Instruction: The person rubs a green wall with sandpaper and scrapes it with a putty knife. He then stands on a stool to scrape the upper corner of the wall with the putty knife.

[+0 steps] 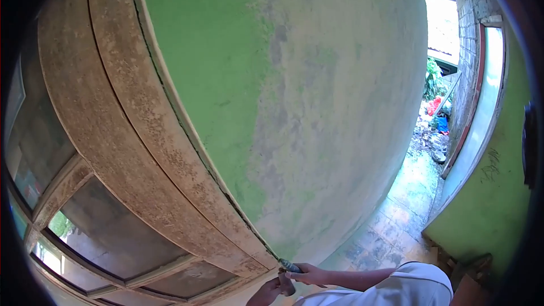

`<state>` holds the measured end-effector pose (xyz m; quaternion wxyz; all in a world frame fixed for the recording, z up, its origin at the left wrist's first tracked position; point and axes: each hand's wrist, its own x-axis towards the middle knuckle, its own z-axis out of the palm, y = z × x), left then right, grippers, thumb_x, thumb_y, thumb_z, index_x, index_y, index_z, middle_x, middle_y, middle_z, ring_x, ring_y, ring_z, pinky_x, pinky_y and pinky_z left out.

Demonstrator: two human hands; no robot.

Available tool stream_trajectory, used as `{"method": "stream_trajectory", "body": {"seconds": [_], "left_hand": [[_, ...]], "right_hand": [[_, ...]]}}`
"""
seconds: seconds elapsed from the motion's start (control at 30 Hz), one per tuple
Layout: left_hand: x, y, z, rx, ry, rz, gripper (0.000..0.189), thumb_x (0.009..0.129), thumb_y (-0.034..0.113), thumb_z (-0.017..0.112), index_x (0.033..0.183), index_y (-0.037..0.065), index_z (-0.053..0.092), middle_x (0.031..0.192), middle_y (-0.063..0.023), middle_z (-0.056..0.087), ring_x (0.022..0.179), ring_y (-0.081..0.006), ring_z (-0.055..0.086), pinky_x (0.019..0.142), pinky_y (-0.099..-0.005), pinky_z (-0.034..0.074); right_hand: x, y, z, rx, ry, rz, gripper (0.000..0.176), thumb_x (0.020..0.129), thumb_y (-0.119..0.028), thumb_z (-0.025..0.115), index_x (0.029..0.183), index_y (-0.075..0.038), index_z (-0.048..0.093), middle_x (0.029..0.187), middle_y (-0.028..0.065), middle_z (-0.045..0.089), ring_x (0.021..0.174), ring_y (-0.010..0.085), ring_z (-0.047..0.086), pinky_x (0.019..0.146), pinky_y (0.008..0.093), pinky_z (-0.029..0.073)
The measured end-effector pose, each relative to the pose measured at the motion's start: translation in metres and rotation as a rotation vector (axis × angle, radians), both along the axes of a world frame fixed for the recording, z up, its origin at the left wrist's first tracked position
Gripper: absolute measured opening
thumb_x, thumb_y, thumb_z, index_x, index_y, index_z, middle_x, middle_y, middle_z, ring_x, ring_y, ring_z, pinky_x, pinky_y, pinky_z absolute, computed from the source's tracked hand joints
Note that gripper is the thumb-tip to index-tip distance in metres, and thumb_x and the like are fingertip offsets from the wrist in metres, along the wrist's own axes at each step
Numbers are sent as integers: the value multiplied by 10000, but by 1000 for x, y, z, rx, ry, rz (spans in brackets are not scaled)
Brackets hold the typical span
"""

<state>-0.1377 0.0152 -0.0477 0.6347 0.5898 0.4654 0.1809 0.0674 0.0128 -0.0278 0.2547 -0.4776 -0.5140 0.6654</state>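
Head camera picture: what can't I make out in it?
All in the head view:
Tool: small, partly covered by the right hand.
Left hand: wrist cut off by the bottom edge.
Red thing outside: too small to name.
Black thing on the wall: partly lost in dark rim.

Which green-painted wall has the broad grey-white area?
The big green-and-grey-white central wall beside the brown wooden frame; grey-white covers most of it. The other green-painted wall, far right, is mostly green with small dark scribbles.
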Motion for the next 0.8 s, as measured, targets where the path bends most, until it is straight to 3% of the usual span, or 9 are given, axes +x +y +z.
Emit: {"method": "stream_trajectory", "body": {"seconds": [0.07, 0.13, 0.2, 0.23, 0.37, 0.47, 0.57, 0.67, 0.8], "left_hand": [[7, -2, -20, -305, -293, -33, 295, 860, 100, 524, 1124, -32, 506, 967, -103, 602, 881, -192, 582, 852, -317, 438], [16, -4, -16, -292, -254, -125, 311, 876, 126, 515, 1142, -35, 492, 1002, -115, 593, 933, -209, 575, 860, -344, 438], [22, -15, -10, -303, -338, 10, 273, 886, 121, 516, 1127, -8, 525, 971, -64, 605, 892, -161, 568, 817, -312, 437], [23, -11, -19, -287, -384, -81, 357, 892, 134, 514, 1214, -11, 463, 1086, -88, 578, 945, -174, 566, 842, -324, 441], [56, -33, 3, -374, -606, -2, 402, 890, 172, 519, 1216, -42, 422, 1088, -138, 559, 939, -241, 583, 783, -369, 490], [85, -46, -13, -480, -760, -85, 463, 868, 191, 556, 1240, -34, 398, 1146, -150, 533, 979, -241, 568, 786, -369, 492], [130, -65, -21, -500, -827, -20, 496, 844, 202, 589, 1242, -25, 397, 1171, -157, 524, 1021, -245, 557, 821, -376, 481], [178, -88, -1, -499, -803, 54, 421, 855, 128, 579, 1217, -21, 427, 1104, -106, 559, 1013, -210, 562, 876, -363, 455], [221, -109, -4, -450, -623, -58, 366, 851, 118, 585, 1172, -15, 469, 1083, -90, 567, 996, -180, 569, 872, -344, 457]], "right_hand": [[7, -5, -2, -115, 122, -12, 405, 836, -507, 556, 930, -115, 517, 657, -54, 400, 555, 49, 356, 468, 212, 282], [13, -10, -4, -95, 125, -46, 399, 852, -475, 548, 995, -103, 530, 673, -49, 407, 558, 49, 349, 472, 209, 284], [23, -14, -3, -1, 76, -79, 402, 865, -442, 544, 1066, -94, 538, 689, -40, 421, 555, 47, 341, 476, 209, 288], [32, -13, -11, -22, 31, -55, 386, 868, -362, 558, 1125, -75, 534, 701, -26, 447, 547, 51, 357, 481, 218, 313], [70, -33, -15, -130, 289, -95, 263, 811, -202, 559, 1005, -24, 558, 690, 1, 498, 516, 82, 448, 508, 234, 410], [103, -66, -21, -293, 463, -48, 243, 814, -175, 544, 995, -14, 556, 726, 25, 524, 521, 89, 460, 521, 248, 427], [139, -99, -10, -251, 461, -172, 151, 826, -130, 545, 948, -41, 547, 560, -27, 408, 493, 85, 437, 554, 276, 436], [181, -132, -6, -256, 552, -267, 128, 832, -123, 540, 936, -48, 543, 597, -23, 432, 482, 87, 450, 573, 307, 456], [229, -177, -19, -296, 709, -466, 169, 817, -109, 602, 956, -69, 515, 715, -9, 484, 470, 74, 438, 578, 318, 464]]}}
